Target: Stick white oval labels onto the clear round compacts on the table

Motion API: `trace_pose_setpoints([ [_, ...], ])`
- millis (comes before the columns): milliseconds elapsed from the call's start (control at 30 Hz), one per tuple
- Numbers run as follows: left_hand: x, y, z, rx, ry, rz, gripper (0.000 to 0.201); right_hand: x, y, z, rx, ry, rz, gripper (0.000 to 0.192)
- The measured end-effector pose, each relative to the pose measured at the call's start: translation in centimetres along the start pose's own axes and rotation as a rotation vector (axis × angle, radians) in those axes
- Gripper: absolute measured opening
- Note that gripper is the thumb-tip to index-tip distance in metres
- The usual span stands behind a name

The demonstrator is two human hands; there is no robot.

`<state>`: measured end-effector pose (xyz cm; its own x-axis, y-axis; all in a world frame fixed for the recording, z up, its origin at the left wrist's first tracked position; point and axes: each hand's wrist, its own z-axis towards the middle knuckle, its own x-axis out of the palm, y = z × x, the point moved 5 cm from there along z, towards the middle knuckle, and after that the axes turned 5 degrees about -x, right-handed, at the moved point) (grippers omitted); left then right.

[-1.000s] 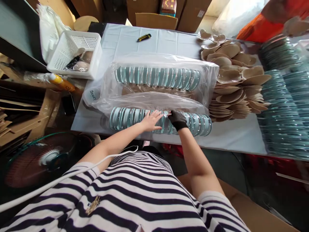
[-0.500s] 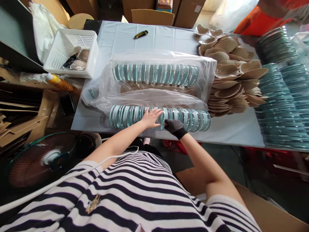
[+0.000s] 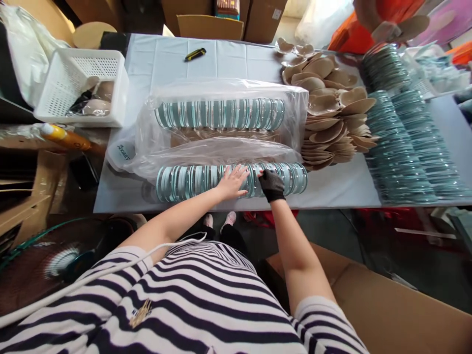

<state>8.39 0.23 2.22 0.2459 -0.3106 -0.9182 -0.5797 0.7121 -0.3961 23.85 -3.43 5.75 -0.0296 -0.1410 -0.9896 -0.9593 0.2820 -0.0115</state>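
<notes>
A row of round, clear cases with teal bands (image 3: pixel 184 183) stands on edge along the table's front side. My left hand (image 3: pixel 233 182) is bare and lies on this row with its fingers spread. Just right of it, my right hand (image 3: pixel 272 184), in a dark glove, is closed against the same row; what its fingers hold is hidden. Behind, a second row of such cases (image 3: pixel 221 114) lies inside a large clear plastic bag (image 3: pixel 147 128). Printed lettering shows on a pale round piece (image 3: pixel 123 153) at the bag's left end.
Beige moulded cups (image 3: pixel 324 125) are heaped right of the bag. Tall stacks of teal round cases (image 3: pixel 398 152) stand farther right. A yellow-black utility knife (image 3: pixel 195 54) lies at the back. A white basket (image 3: pixel 120 83) is at left, a fan (image 3: pixel 61 260) below, cardboard (image 3: pixel 387 295) at lower right.
The view has shifted to the right. My right hand has moved rightward along the front row, away from my left hand, which stays spread on the row.
</notes>
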Motion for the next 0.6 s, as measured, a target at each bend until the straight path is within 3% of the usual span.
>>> trace_pose_setpoints([
  [133, 1.1, -1.9, 1.2, 0.013, -0.003, 0.025, 0.075, -2.1, 1.5, 7.3, -0.076, 0.340, -0.236, 0.035],
  [233, 1.6, -1.9, 1.2, 0.002, -0.043, 0.036, 0.073, -2.3, 2.8, 10.3, -0.112, 0.466, -0.320, 0.040],
  [467, 2.2, -1.4, 0.6, -0.028, -0.104, 0.061, 0.070, -0.7, 2.7, 11.4, -0.315, 0.625, -0.342, 0.030],
  [600, 2.4, -1.1, 0.6, -0.040, -0.108, 0.096, 0.073, -1.0, 3.5, 10.8, -0.465, 0.560, -0.318, 0.033],
])
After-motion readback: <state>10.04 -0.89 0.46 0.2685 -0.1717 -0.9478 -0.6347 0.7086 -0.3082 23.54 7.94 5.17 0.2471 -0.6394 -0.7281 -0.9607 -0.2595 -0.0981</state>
